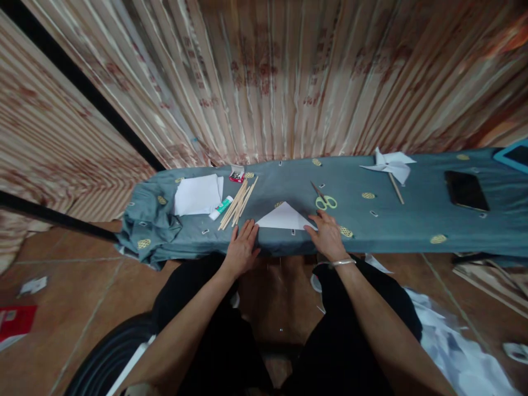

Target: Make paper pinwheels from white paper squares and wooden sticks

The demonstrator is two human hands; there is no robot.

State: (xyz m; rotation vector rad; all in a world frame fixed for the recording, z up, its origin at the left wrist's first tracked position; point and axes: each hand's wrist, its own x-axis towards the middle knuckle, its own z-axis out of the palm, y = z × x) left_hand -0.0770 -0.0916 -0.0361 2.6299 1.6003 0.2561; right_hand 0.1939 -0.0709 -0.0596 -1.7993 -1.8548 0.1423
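**Both hands flat at a folded paper triangle**

While both forearms reach forward from the lap, the left hand [242, 246] lies palm-down with fingers spread wide at the near edge of the bench [412, 220], its fingertips touching the left corner of the paper triangle [284, 218]. The right hand [328, 235] lies likewise flat and open, gripping nothing, fingers resting on the triangle's right corner; a bracelet [344, 262] circles that wrist. The triangle lies flat on the grey-blue cloth, between the two hands, near the front edge.

Writing on the glue tube [221, 207] and the small red packet [236, 176] is too small to read.

Wooden sticks [238, 203] lie bundled just right of the tube, a stack of white paper [198, 194] further left. Yellow-handled scissors [324, 199] sit just behind the right hand. A paper pinwheel [391, 165] and a dark phone [466, 190] lie well to the right. Paper scraps [454, 352] litter the floor.
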